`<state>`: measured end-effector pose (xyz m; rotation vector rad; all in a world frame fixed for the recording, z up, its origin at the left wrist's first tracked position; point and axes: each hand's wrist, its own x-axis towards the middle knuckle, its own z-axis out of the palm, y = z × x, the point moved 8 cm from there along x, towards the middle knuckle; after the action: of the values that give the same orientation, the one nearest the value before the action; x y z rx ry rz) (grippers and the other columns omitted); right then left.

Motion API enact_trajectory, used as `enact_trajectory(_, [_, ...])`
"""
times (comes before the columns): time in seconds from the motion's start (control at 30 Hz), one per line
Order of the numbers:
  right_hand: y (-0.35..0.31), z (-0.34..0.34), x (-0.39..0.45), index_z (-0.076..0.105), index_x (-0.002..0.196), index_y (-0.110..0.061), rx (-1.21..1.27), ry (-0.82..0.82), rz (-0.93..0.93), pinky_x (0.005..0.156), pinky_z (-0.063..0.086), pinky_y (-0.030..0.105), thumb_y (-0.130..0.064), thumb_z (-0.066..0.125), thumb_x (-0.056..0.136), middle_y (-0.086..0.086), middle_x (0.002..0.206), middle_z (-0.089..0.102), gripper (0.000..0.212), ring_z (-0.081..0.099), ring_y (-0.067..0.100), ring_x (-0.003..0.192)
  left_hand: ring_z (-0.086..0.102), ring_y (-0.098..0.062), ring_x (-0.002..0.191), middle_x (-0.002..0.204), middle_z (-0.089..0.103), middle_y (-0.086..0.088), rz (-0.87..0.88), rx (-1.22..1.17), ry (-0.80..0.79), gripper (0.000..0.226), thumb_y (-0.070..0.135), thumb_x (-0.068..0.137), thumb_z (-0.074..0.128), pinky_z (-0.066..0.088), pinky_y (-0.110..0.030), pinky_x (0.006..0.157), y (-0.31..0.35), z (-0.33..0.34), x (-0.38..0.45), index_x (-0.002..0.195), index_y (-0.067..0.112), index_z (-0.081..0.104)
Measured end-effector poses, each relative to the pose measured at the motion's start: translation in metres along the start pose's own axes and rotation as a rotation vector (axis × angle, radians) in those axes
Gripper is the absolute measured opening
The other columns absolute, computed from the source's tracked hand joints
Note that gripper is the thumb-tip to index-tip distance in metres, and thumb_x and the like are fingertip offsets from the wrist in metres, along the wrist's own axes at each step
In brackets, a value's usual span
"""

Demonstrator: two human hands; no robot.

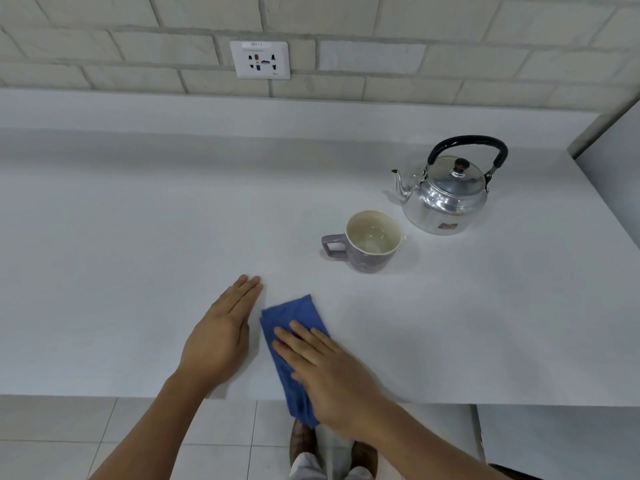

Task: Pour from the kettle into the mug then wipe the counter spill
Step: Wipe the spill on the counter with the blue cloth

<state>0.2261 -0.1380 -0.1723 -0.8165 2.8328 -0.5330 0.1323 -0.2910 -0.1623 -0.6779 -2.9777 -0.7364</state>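
The white tabletop (138, 237) filled most of the view, with a pale brick wall (450, 46) behind it and tiled floor (69, 438) below its near edge. One socket plate (260, 60) sat on the wall, far beyond the fingertips; a small label strip ran along its top, too blurred to read.

One steel kettle (446, 199) stood upright on the tabletop, well beyond and to the right of the right fingers, its black handle raised, its spout pointing left. A small sticker showed low on its side, unreadable. One mug (372, 242) stood just in front of the kettle, apart from it, between the kettle and the fingers, its handle turned left and its cream inside showing.

One blue cloth (291, 327) lay folded on the tabletop near the front edge, its near end hanging over that edge. The right hand (332, 379) lay flat on the cloth, fingers (298, 344) stretched out and close together, pressing it down rather than gripping it; the far end of the cloth stuck out past the fingertips. The left hand (218, 341) rested palm down on the bare tabletop just left of the cloth, fingers straight and together, holding nothing.

Two brown shoes (303, 441) showed on the floor beneath the right wrist. No spill could be made out on the white surface.
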Motion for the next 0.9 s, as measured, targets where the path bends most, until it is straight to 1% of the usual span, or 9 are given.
enact_trajectory(0.13, [0.043, -0.018, -0.044, 0.008, 0.16, -0.028, 0.049, -0.002, 0.1, 0.122, -0.008, 0.027, -0.012, 0.04, 0.101, -0.018, 0.166, -0.005, 0.069, -0.015, 0.001, 0.151, 0.028, -0.015, 0.156, 0.164, 0.039, 0.003, -0.029, -0.002, -0.003, 0.063, 0.007, 0.094, 0.035, 0.024, -0.032, 0.125, -0.001, -0.001, 0.0, 0.156, 0.013, 0.042])
enact_trajectory(0.2, [0.064, -0.028, -0.044, 0.009, 0.159, -0.028, 0.072, 0.01, 0.16, 0.122, -0.007, 0.025, -0.013, 0.039, 0.103, -0.018, 0.165, -0.004, 0.064, -0.013, 0.001, 0.152, 0.026, -0.014, 0.156, 0.165, 0.038, 0.004, -0.031, -0.003, -0.009, 0.063, 0.008, 0.094, 0.034, 0.023, -0.032, 0.125, 0.0, -0.001, 0.001, 0.157, 0.014, 0.042])
enact_trajectory(0.33, [0.079, -0.037, -0.003, 0.014, 0.16, -0.019, 0.078, 0.025, 0.179, 0.125, 0.001, 0.032, -0.017, 0.034, 0.108, -0.01, 0.167, 0.001, 0.057, -0.01, 0.007, 0.154, 0.026, -0.013, 0.156, 0.165, 0.037, 0.002, -0.036, -0.003, -0.017, 0.064, 0.008, 0.094, 0.035, 0.021, -0.03, 0.125, -0.001, -0.002, 0.0, 0.158, 0.015, 0.039])
enact_trajectory(0.43, [0.066, -0.032, 0.039, 0.015, 0.16, -0.015, 0.088, 0.037, 0.145, 0.126, 0.004, 0.036, -0.014, 0.035, 0.107, -0.006, 0.168, 0.002, 0.057, -0.01, 0.01, 0.153, 0.026, -0.014, 0.155, 0.165, 0.036, 0.0, -0.042, -0.003, -0.018, 0.066, 0.005, 0.094, 0.039, 0.018, -0.027, 0.125, -0.002, -0.001, 0.0, 0.159, 0.015, 0.036])
enact_trajectory(0.53, [0.042, -0.024, 0.061, 0.018, 0.16, -0.015, 0.063, 0.044, 0.063, 0.126, 0.005, 0.037, -0.014, 0.035, 0.107, -0.003, 0.169, 0.007, 0.056, -0.006, 0.013, 0.155, 0.029, -0.014, 0.152, 0.162, 0.036, 0.001, -0.041, -0.018, -0.008, 0.068, -0.001, 0.092, 0.042, 0.01, -0.014, 0.124, -0.002, -0.002, 0.0, 0.159, 0.011, 0.036])
enact_trajectory(0.6, [0.027, -0.018, 0.059, 0.018, 0.16, -0.015, 0.012, 0.019, -0.016, 0.126, 0.004, 0.037, -0.015, 0.036, 0.107, -0.002, 0.17, 0.007, 0.057, -0.007, 0.015, 0.155, 0.032, -0.014, 0.15, 0.16, 0.037, 0.001, -0.052, -0.043, -0.002, 0.068, -0.006, 0.093, 0.045, 0.009, -0.01, 0.122, -0.002, -0.003, 0.0, 0.158, 0.01, 0.036])
enact_trajectory(0.67, [0.019, -0.015, 0.043, 0.018, 0.16, -0.017, -0.034, -0.019, -0.106, 0.125, 0.003, 0.037, -0.017, 0.037, 0.106, -0.003, 0.17, 0.007, 0.057, -0.008, 0.014, 0.155, 0.033, -0.012, 0.148, 0.16, 0.038, 0.001, -0.075, -0.064, 0.008, 0.064, -0.005, 0.097, 0.047, 0.013, -0.012, 0.121, -0.004, -0.004, -0.001, 0.158, 0.011, 0.036])
enact_trajectory(0.77, [0.02, -0.016, 0.006, 0.018, 0.16, -0.022, -0.068, -0.104, -0.217, 0.126, 0.001, 0.036, -0.021, 0.038, 0.106, -0.006, 0.17, 0.008, 0.057, -0.009, 0.011, 0.155, 0.034, -0.014, 0.151, 0.163, 0.039, -0.002, -0.095, -0.066, 0.004, 0.066, -0.004, 0.097, 0.051, 0.022, -0.024, 0.121, -0.004, -0.003, -0.001, 0.159, 0.014, 0.036])
enact_trajectory(0.9, [0.044, -0.034, -0.037, 0.023, 0.159, -0.025, -0.081, -0.165, -0.245, 0.125, 0.002, 0.034, -0.026, 0.033, 0.108, -0.01, 0.169, 0.012, 0.052, -0.005, 0.009, 0.155, 0.038, -0.018, 0.15, 0.161, 0.043, -0.002, -0.106, -0.064, 0.002, 0.068, -0.003, 0.094, 0.055, 0.026, -0.029, 0.119, -0.004, -0.006, 0.001, 0.157, 0.017, 0.041])
